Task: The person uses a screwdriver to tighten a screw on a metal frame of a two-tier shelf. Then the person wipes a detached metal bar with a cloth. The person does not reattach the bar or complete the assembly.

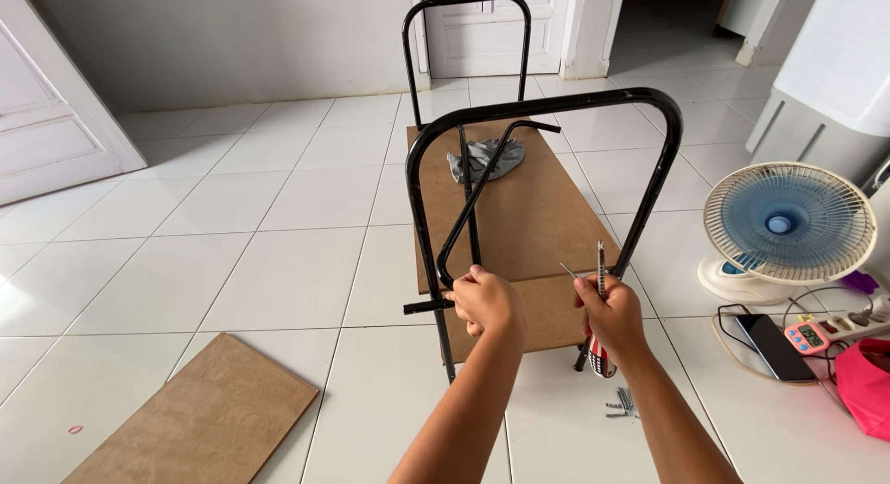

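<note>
My left hand (484, 301) grips a bent black metal brace bar (482, 183) at its lower end, beside the near leg of a black tubular frame (547, 104). My right hand (609, 314) holds a screwdriver (601, 271) upright, its red and white handle sticking out below my fist, and pinches a thin screw beside the shaft. The frame stands around an overturned brown tabletop board (538, 215). A second black loop frame (464, 30) rises at the board's far end.
A grey cloth (484, 159) lies on the board. A loose brown panel (199, 419) rests on the tiles at lower left. Loose screws (621, 402) lie by my right wrist. At right stand a small fan (786, 229), a phone (774, 345) and a power strip (848, 328).
</note>
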